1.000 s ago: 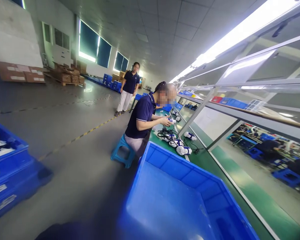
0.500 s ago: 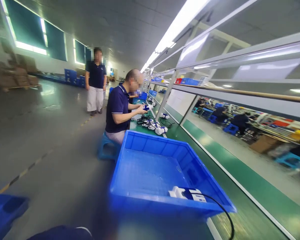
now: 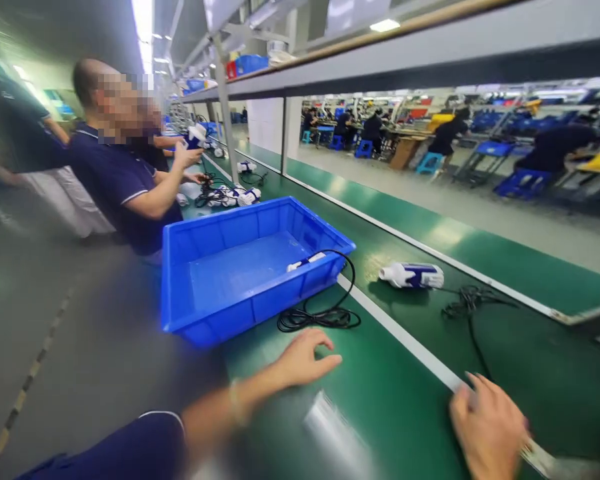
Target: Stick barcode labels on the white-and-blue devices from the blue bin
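My left hand (image 3: 307, 360) hovers over the green bench with thumb and fingers apart, holding nothing. In front of it lies a coiled black cord (image 3: 320, 320), leading to a white-and-navy corded device (image 3: 307, 261) inside the blue bin (image 3: 220, 310). Lower right, my right hand (image 3: 490, 427) has loosely bent fingers, and a gap shows beside its thumb; no held thing is visible. A second black cord (image 3: 477, 343) runs down toward that hand from near another white-and-navy device (image 3: 413, 275) lying on its side. Between my arms is a blurred, translucent silvery object (image 3: 337, 433).
A seated co-worker (image 3: 125, 167) handles a similar device at the bench beyond the bin, near several more devices (image 3: 235, 195). Another person (image 3: 25, 133) stands behind. A pale strip (image 3: 400, 333) runs along the bench (image 3: 380, 400), and a shelf (image 3: 380, 60) crosses above.
My view has swung right and down. Both hands, the device on its side and the silvery object have come into view. The co-worker's hands have parted; one has lifted a device.
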The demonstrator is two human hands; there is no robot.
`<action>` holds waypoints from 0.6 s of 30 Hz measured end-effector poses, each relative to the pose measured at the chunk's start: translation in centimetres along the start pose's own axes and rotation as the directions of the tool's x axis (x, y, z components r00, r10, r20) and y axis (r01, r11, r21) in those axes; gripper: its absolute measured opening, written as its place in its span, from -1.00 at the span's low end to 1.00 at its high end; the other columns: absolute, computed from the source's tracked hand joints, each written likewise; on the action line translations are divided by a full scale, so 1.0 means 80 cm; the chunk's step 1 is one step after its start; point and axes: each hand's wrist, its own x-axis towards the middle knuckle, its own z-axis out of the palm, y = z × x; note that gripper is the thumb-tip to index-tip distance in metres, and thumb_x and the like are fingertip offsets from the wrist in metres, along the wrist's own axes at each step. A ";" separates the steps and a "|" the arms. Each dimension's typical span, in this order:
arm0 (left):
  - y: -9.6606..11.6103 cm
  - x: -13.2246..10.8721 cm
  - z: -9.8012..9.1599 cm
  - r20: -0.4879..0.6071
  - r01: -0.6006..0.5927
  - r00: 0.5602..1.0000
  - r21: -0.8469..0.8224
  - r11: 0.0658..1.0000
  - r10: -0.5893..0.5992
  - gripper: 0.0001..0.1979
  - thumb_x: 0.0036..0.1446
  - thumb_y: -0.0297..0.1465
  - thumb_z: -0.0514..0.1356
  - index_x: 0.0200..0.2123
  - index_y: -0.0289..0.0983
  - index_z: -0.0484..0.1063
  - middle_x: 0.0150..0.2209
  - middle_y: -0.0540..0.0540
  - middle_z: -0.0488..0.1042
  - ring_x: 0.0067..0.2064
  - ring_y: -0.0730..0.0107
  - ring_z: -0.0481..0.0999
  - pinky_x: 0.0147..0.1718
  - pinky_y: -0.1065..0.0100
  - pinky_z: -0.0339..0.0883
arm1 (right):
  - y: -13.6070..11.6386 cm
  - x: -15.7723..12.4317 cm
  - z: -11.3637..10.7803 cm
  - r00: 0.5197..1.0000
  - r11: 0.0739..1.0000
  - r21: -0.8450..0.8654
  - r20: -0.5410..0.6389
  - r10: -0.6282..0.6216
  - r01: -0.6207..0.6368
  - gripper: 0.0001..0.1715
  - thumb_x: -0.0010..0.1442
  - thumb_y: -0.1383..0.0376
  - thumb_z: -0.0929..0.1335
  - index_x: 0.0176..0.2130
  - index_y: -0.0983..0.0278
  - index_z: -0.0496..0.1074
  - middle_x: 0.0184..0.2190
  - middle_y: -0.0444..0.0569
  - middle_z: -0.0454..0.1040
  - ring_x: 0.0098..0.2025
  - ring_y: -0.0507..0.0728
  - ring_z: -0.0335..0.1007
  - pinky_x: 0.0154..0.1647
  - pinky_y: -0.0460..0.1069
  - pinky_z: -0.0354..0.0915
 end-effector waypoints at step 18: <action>-0.020 -0.073 0.002 0.091 -0.061 0.992 -0.277 0.959 0.089 -0.88 0.11 -0.42 0.24 -0.44 -0.34 0.48 -0.24 -0.16 0.43 -0.04 0.25 0.41 -0.04 0.25 0.27 | -0.131 -0.115 0.047 0.756 0.848 0.506 0.614 -0.226 -0.157 -0.67 0.32 0.10 0.30 0.01 0.19 0.38 0.03 0.06 0.37 0.08 0.29 0.25 0.08 0.22 0.25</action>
